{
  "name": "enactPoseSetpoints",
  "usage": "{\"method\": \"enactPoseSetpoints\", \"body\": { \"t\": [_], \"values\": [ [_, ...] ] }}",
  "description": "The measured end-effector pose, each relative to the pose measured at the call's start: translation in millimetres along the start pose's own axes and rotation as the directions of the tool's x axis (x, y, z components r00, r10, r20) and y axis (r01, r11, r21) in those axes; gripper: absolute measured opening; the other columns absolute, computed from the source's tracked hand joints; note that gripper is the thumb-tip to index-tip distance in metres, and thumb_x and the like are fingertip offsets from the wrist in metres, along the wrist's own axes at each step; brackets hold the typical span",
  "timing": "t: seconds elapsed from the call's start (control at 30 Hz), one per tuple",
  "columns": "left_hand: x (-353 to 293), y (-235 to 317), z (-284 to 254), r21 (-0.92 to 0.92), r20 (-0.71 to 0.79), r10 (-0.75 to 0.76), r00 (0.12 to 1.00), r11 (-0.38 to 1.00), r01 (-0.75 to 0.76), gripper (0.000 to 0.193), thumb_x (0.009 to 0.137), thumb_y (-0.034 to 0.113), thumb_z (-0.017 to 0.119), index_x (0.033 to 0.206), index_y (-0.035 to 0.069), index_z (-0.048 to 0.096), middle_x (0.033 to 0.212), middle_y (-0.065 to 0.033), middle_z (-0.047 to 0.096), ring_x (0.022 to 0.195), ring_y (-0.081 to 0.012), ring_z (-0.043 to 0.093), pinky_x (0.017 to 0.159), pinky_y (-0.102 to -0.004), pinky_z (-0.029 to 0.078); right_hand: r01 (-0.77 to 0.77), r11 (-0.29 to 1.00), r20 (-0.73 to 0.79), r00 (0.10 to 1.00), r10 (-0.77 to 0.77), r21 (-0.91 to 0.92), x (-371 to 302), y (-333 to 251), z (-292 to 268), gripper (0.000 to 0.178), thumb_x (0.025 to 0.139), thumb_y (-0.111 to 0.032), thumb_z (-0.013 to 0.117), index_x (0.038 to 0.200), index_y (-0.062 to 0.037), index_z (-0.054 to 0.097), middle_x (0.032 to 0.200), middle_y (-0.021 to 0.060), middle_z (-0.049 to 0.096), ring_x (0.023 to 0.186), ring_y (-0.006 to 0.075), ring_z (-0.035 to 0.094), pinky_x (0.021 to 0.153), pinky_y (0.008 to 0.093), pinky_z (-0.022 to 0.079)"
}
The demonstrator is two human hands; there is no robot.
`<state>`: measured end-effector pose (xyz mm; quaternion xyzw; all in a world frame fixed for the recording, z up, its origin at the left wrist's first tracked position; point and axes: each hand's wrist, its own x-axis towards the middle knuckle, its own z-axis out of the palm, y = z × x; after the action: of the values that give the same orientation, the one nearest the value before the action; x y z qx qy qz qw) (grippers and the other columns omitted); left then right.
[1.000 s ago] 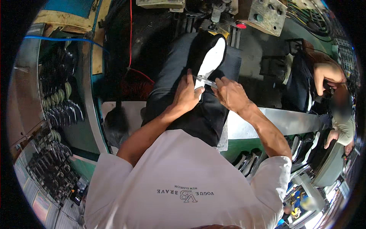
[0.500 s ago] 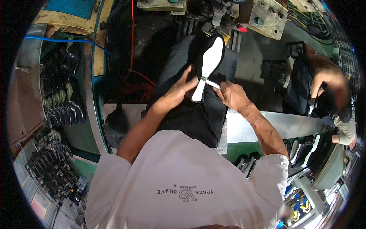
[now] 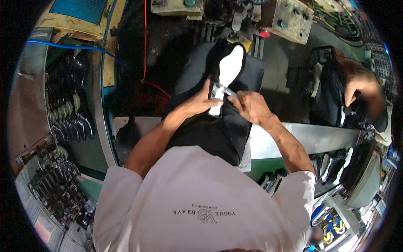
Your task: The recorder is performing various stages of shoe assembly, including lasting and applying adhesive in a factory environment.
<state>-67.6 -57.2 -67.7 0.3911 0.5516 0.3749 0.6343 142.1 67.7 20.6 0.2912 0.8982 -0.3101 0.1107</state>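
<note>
Returned to the heel since the earlier frame, my left hand half-closes round a white-soled shoe, toe near the lap's far edge; my right hand clenches a slim tool across the sole, with room toward the lap's right edge.

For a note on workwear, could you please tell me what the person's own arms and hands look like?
The left hand and right hand are bare, with no gloves or watch visible. The forearms are uncovered too; loose, short white sleeves cover the upper arms.
</note>
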Motion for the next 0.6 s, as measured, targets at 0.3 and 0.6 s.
{"method": "enactPoseSetpoints", "body": {
  "t": [0.3,0.6],
  "values": [
    [-0.8,9.7,-8.1,0.065,0.028,0.033,0.999,0.997,-0.035,0.115,0.089,0.016,0.087,0.172,-0.003,0.010,0.176,-0.0283,0.023,0.163,-0.0354,0.027,0.131,-0.0420,0.028,-0.114,0.985,0.064,0.992,0.107,0.130,-35.8,1.3,-2.7,0.044,0.111,-0.036,0.059,0.092,0.0020,0.070,0.082,0.0293,0.071,0.080,0.0511,0.071,0.072,0.0561,0.057],
    [37.2,46.5,24.3,0.388,-0.255,0.144,0.956,0.921,-0.035,0.081,0.086,0.029,0.090,0.141,-0.012,0.047,0.136,-0.0351,0.056,0.130,-0.0494,0.054,0.111,-0.0543,0.045,-0.100,0.982,-0.208,0.969,0.132,0.161,-48.3,35.9,-24.2,0.029,0.108,-0.023,0.061,0.110,0.0049,0.069,0.100,0.0299,0.071,0.090,0.0522,0.070,0.083,0.0575,0.057]
  ]
}}
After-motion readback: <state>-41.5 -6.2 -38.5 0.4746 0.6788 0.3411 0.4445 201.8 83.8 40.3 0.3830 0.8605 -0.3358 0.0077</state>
